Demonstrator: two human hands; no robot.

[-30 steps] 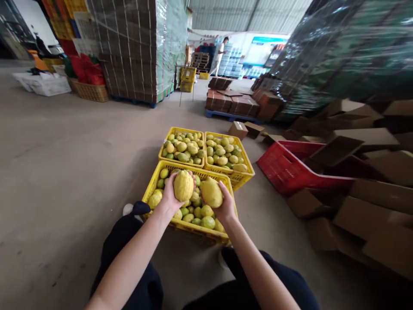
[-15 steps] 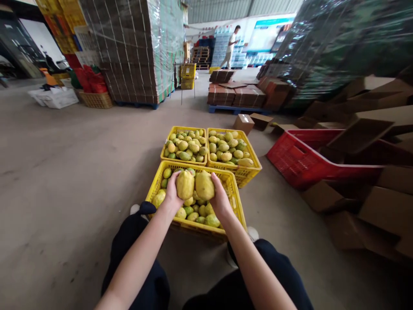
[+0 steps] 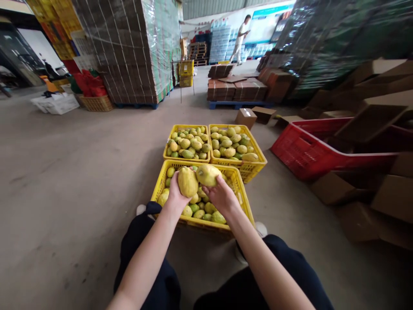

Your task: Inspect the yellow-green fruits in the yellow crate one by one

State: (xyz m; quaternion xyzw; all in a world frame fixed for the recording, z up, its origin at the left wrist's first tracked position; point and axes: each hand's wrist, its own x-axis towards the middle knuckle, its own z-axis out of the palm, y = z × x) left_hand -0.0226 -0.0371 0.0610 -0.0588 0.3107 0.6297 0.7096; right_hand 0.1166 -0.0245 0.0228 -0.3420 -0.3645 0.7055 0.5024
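My left hand (image 3: 178, 192) is closed around a ridged yellow papaya (image 3: 187, 181), held upright above the near yellow crate (image 3: 242, 199). Beside it my right hand (image 3: 222, 194) grips a second yellow papaya (image 3: 208, 175), which lies on its side with its blunt end turned left. The two fruits are close together; whether they touch is hard to tell. Below my hands, more yellow and green papayas (image 3: 200, 213) fill the crate, partly hidden by my hands and forearms.
Two more yellow crates (image 3: 165, 151) of similar fruit stand directly behind the near one. To the right are a red crate (image 3: 290, 153) and loose cardboard boxes (image 3: 335, 186). Wrapped stacks (image 3: 125, 56) rise behind, and a person (image 3: 239, 39) walks in the background.
My right hand has turned its papaya from upright to sideways and raised it slightly. The left hand still holds its papaya. The view has shifted a little, and the distant person has moved right.
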